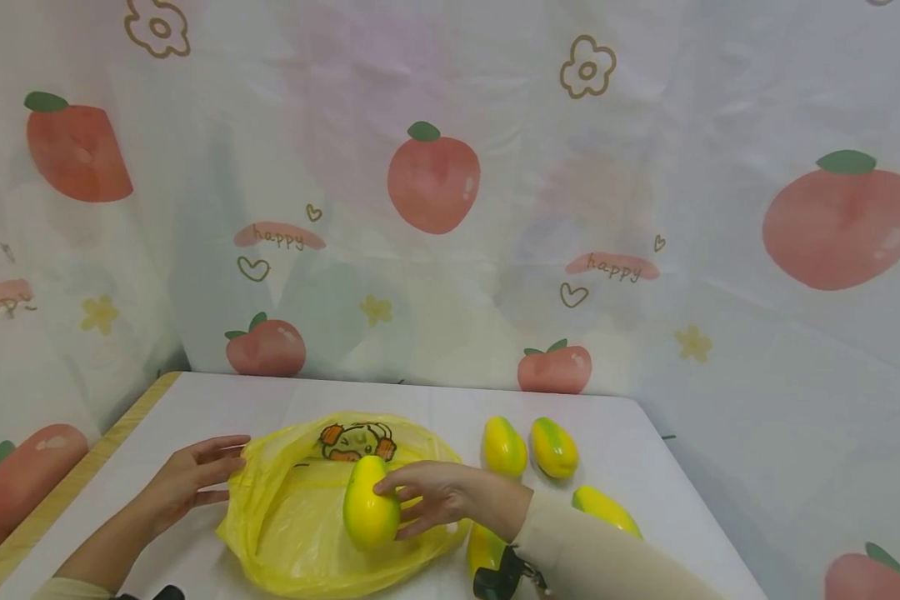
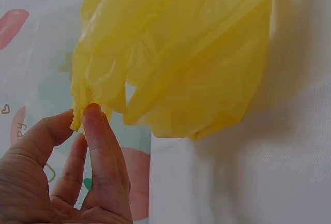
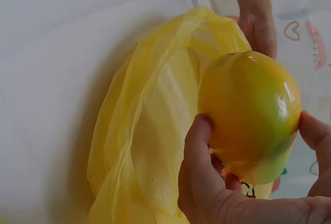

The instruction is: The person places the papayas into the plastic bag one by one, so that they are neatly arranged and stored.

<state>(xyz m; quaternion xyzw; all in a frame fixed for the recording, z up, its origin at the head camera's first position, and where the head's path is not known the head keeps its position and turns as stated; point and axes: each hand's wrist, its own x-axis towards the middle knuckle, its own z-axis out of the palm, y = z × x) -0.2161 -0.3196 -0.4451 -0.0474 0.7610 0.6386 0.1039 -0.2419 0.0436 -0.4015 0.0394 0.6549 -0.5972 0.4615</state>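
Observation:
A yellow plastic bag [image 1: 300, 533] with a printed cartoon face lies on the table, its mouth spread wide. At its left edge, my left hand [image 1: 187, 483] pinches the rim; the left wrist view shows the bag's film [image 2: 176, 63] between thumb and fingertips of the left hand [image 2: 98, 177]. My right hand [image 1: 438, 492] holds a glossy yellow-green papaya [image 1: 370, 508] over the bag's opening. In the right wrist view, the thumb and fingers of the right hand [image 3: 217, 188] grip this papaya [image 3: 251, 115] from opposite sides.
Right of the bag stand two more papayas, one [image 1: 505, 447] beside another [image 1: 554, 448]. A further papaya [image 1: 607, 510] is partly behind the right forearm, and one [image 1: 484, 550] lies close to the bag. A printed cloth [image 1: 450, 317] hangs behind the white table [image 1: 675, 500].

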